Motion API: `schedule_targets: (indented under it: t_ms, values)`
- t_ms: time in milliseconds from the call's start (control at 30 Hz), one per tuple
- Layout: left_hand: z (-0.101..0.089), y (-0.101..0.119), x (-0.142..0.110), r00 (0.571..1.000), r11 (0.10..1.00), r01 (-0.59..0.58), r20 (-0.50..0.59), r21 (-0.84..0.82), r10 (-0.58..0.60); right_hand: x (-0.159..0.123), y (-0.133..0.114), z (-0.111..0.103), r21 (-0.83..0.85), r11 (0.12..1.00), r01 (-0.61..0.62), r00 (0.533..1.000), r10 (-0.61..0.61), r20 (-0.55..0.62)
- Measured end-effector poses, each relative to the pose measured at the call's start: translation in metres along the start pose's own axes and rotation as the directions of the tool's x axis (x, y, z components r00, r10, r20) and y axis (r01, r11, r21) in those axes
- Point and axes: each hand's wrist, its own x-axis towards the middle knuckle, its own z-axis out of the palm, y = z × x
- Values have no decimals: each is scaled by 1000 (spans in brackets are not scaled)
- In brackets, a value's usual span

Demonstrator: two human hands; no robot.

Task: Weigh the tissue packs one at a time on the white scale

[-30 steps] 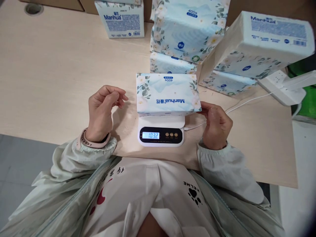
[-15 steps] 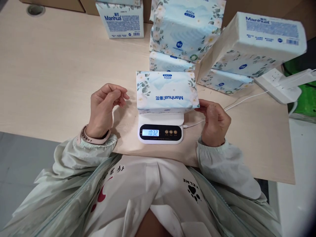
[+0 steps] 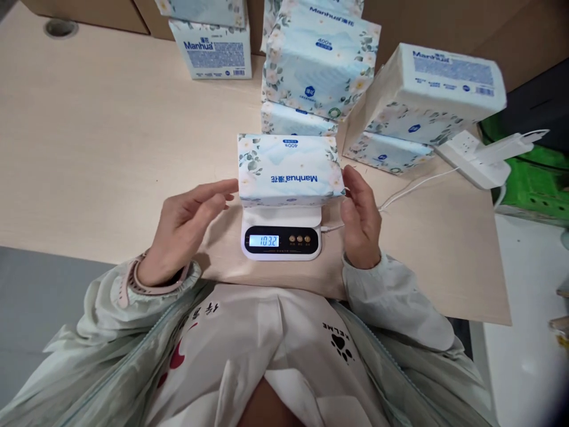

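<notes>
flanking pack (image 3: 291, 169) on scale (image 3: 283, 256): left hand (image 3: 180, 222), right hand (image 3: 363, 219)

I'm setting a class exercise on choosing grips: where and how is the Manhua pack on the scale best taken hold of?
Probably by its two short ends, one hand from each side. The pack lies with its long side across the scale, ends exposed beside the left hand and right hand; stacked packs crowd its far side.

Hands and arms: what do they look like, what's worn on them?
The sleeves are loose and pale grey-green, with gathered cuffs. The left hand is ungloved, with a pink band at its wrist; the right hand is ungloved too.
</notes>
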Motion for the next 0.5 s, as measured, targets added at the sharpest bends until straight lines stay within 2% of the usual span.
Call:
schedule_targets:
  t_ms: [100, 167, 267, 367, 433, 500]
  values:
    - [5, 10, -2, 997, 999, -4, 71, 46, 0, -1, 2, 2, 25, 1000, 19, 995, -21, 99]
    - [13, 19, 1, 990, 998, 0, 139, 55, -8, -2, 1, 0, 31, 998, 49, 996, -51, 70]
    - [33, 38, 12, 953, 997, -27, 303, 67, 5, -4, 2, -11, 6, 994, 111, 980, -109, -167]
    - [65, 54, 37, 865, 989, -92, 502, 119, 21, -1, 11, -32, -40, 991, 129, 904, -134, -406]
    - [92, 58, 60, 798, 984, -136, 601, 116, 40, 4, 23, -47, -75, 995, 64, 868, -93, -487]
    - [119, 55, 82, 743, 983, -175, 663, 60, 92, 10, 36, -60, -90, 995, -50, 848, -6, -531]
